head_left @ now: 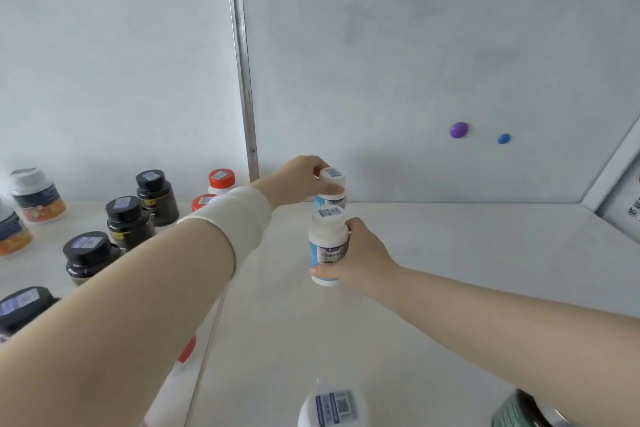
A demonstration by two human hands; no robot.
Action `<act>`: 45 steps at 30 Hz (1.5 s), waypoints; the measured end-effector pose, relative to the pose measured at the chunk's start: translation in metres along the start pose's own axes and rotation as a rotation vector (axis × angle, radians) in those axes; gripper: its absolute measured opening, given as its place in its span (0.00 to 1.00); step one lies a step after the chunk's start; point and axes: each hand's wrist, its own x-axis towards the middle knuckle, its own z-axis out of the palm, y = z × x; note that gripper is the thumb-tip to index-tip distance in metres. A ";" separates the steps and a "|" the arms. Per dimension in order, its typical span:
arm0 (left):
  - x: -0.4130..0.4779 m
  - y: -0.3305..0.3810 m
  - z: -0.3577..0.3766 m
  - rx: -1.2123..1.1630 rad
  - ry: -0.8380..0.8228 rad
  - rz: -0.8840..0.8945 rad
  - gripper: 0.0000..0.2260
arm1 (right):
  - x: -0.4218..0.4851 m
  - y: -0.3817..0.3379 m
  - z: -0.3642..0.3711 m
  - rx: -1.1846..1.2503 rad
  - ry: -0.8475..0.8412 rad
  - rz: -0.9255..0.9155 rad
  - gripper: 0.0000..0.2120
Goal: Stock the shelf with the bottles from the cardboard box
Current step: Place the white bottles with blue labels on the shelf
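Observation:
My left hand (304, 180) grips the cap of a white bottle with a blue label (331, 189) standing near the back of the pale shelf (467, 253). Right in front of it, my right hand (363, 256) is wrapped around the body of a second white bottle with a blue and grey label (327, 236), which is upright. A white wrap covers my left forearm. The cardboard box is out of view.
Black bottles (129, 222), red-capped white bottles (221, 180) and orange-labelled bottles (38, 196) stand on the shelf to the left. Another white bottle cap (334, 406) and a dark object (523, 409) sit at the bottom edge. Two magnets (459, 130) stick to the back panel.

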 end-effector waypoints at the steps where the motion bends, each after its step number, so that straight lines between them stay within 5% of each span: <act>1: 0.005 -0.003 0.000 0.004 -0.006 -0.005 0.19 | 0.005 0.000 0.003 0.008 0.010 -0.001 0.31; 22: 0.047 -0.037 -0.007 0.027 -0.090 0.033 0.21 | 0.062 0.017 0.019 0.017 0.145 -0.031 0.29; 29: 0.038 -0.031 -0.013 0.121 -0.137 -0.018 0.28 | 0.050 0.011 0.011 0.024 0.064 -0.036 0.35; 36: -0.028 0.011 -0.053 0.652 -0.074 0.011 0.28 | 0.008 -0.017 -0.030 -0.150 0.144 -0.086 0.44; 45: -0.198 0.061 -0.086 1.245 0.083 0.113 0.18 | -0.099 -0.069 -0.037 -0.465 0.200 -0.190 0.26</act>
